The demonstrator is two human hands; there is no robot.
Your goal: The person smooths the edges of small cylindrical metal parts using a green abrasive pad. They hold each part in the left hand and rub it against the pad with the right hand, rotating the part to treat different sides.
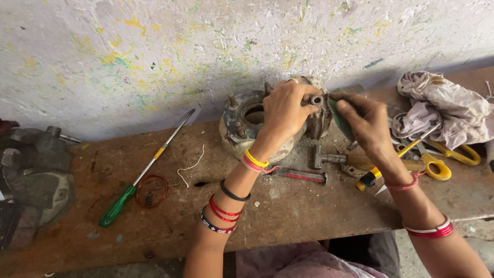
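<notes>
Landmark: the round grey cast-metal motor housing, standing on the brown wooden desk against the paint-flecked wall behind it. Left hand on top of it; right hand at its right. Left of it: green-handled screwdriver, copper wire coil. Right of it: yellow-handled scissors, crumpled pale cloth. Far left: dark metal casting.

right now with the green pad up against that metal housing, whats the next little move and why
Probably a short rubbing stroke of the green abrasive pad across the small round boss. The right hand presses the pad beside it, the left hand grips the rusty metal housing to steady it, and the metal looks grimy.
</notes>
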